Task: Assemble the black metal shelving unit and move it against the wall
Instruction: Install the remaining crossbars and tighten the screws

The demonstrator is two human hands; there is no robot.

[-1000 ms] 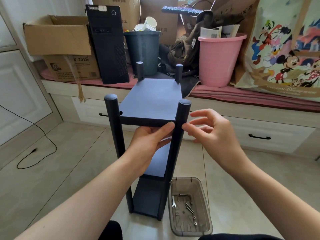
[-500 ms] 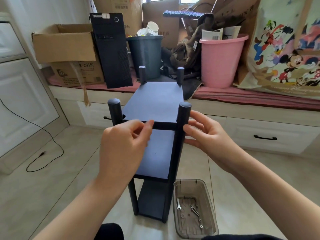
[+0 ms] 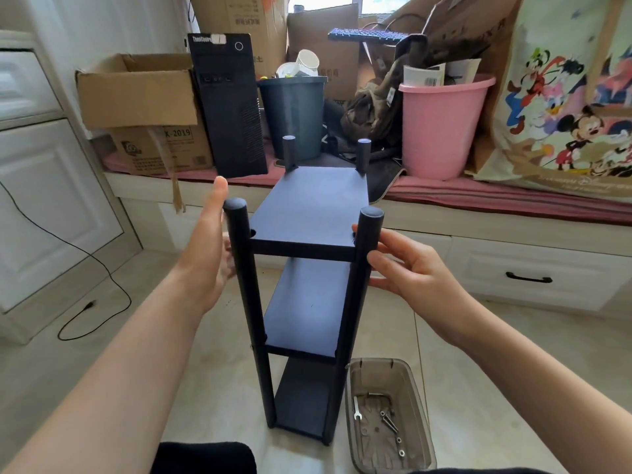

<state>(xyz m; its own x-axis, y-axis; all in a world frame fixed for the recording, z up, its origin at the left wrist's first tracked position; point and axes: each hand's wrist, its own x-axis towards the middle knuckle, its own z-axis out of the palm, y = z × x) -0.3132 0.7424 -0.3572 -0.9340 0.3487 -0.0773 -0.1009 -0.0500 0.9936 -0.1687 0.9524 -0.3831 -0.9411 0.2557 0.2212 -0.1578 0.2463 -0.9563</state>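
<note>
The black shelving unit (image 3: 307, 285) is standing upright on the tiled floor (image 3: 119, 336), its 3 shelves being carried between 4 round posts, and it is being flanked at the level of the top shelf (image 3: 314, 206) by both hands. The left hand (image 3: 208, 248) is being held flat beside the near left post (image 3: 239, 254), fingers straight and gripping nothing; whether the palm is touching the post cannot be told. The right hand (image 3: 403, 268) is being rested against the near right post (image 3: 362, 268) with fingers extended, none being curled round it. A tall, narrow frame is probably being steadied here, and tipping could be caused by an uneven push from 1 side. The clear tray (image 3: 424, 439) of screws and a wrench is lying just beside the base, and a black cable (image 3: 102, 268) is trailing across the floor at left; either could be caught when the unit is being shifted.
</note>
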